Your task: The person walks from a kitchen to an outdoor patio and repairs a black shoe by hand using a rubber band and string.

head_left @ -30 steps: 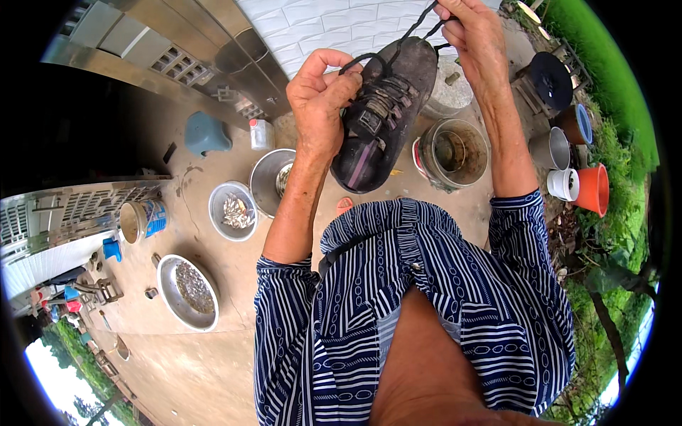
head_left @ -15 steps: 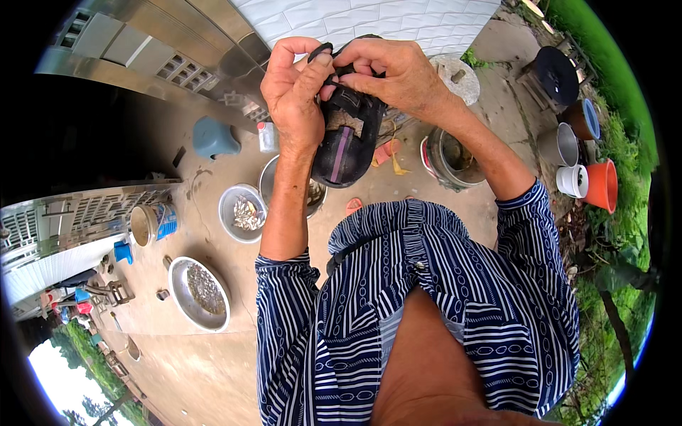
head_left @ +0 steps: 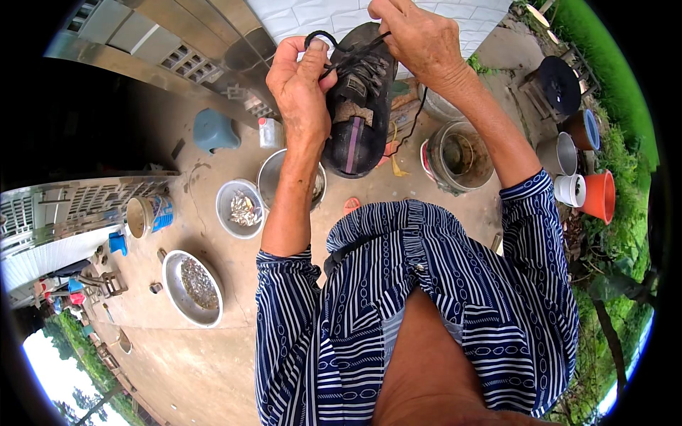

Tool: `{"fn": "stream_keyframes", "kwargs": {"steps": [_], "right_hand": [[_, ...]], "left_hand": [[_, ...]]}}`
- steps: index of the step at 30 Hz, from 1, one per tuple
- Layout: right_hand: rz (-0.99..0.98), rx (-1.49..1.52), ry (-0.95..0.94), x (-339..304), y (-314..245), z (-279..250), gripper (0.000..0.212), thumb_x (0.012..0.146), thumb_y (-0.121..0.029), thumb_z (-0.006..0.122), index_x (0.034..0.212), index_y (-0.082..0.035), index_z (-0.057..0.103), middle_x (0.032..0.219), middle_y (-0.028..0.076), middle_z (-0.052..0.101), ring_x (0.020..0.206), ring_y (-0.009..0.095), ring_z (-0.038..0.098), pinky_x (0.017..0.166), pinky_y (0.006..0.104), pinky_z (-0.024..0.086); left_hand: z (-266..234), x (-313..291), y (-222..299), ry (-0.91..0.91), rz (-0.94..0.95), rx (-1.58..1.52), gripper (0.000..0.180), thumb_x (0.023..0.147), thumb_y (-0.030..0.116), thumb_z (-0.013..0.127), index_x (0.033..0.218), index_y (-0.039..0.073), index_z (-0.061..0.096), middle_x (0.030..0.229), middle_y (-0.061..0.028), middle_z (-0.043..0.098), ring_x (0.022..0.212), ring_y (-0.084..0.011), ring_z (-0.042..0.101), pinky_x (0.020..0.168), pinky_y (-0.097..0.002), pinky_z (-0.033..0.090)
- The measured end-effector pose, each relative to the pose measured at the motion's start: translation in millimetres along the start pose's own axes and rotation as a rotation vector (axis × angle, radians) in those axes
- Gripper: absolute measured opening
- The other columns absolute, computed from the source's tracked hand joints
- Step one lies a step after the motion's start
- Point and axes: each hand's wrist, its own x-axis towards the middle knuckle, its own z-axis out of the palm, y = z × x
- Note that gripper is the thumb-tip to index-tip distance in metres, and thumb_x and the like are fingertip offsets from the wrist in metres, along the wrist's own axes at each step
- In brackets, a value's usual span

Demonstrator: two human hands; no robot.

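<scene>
Far below and to the left of my left hand, a wide metal bowl (head_left: 192,287) is sitting on the concrete floor (head_left: 213,362), with a smaller bowl (head_left: 240,209) nearer and a blue stool (head_left: 214,130) off to the side. My left hand (head_left: 302,82) is pinching a loop of black lace (head_left: 321,37) between thumb and fingers, closed tight on it. Just beside it, between both hands, a dark shoe (head_left: 359,99) is hanging toe down. My right hand (head_left: 415,39) is gripping the lace at the shoe's top edge. Below that hand a dirty bucket (head_left: 462,155) is standing, with an orange pot (head_left: 604,195) further right.
</scene>
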Motion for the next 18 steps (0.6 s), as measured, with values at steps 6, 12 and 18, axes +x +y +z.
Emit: {"fn": "stream_keyframes", "kwargs": {"steps": [6, 12, 18], "right_hand": [[0.695, 1.304, -0.210, 11, 15, -28, 0.008, 0.077, -0.011, 0.058, 0.073, -0.004, 0.058, 0.055, -0.006, 0.046, 0.051, 0.002, 0.040, 0.045, 0.0167, 0.031], [0.682, 1.316, -0.231, -7, 19, -34, 0.015, 0.079, -0.020, 0.057, 0.081, -0.005, 0.059, 0.057, -0.004, 0.046, 0.046, 0.004, 0.038, 0.041, 0.0188, 0.029], [0.503, 1.185, -0.478, -21, -16, -2, 0.026, 0.075, -0.027, 0.061, 0.086, -0.004, 0.059, 0.055, -0.002, 0.046, 0.051, 0.005, 0.042, 0.046, 0.0199, 0.030]], "left_hand": [[-11, -3, 0, 0.092, -0.043, 0.106, 0.008, 0.081, 0.011, 0.053, 0.077, 0.004, 0.051, 0.059, 0.0020, 0.044, 0.048, -0.0036, 0.036, 0.041, -0.0143, 0.030], [-14, 13, -6, -0.078, 0.028, -0.164, 0.009, 0.082, 0.011, 0.052, 0.080, 0.002, 0.049, 0.057, -0.0015, 0.046, 0.044, -0.0059, 0.035, 0.042, -0.0143, 0.032], [8, 12, 1, -0.186, 0.029, -0.043, 0.010, 0.081, 0.014, 0.054, 0.081, 0.004, 0.050, 0.060, 0.0006, 0.048, 0.048, -0.0031, 0.039, 0.041, -0.0149, 0.028]]}}
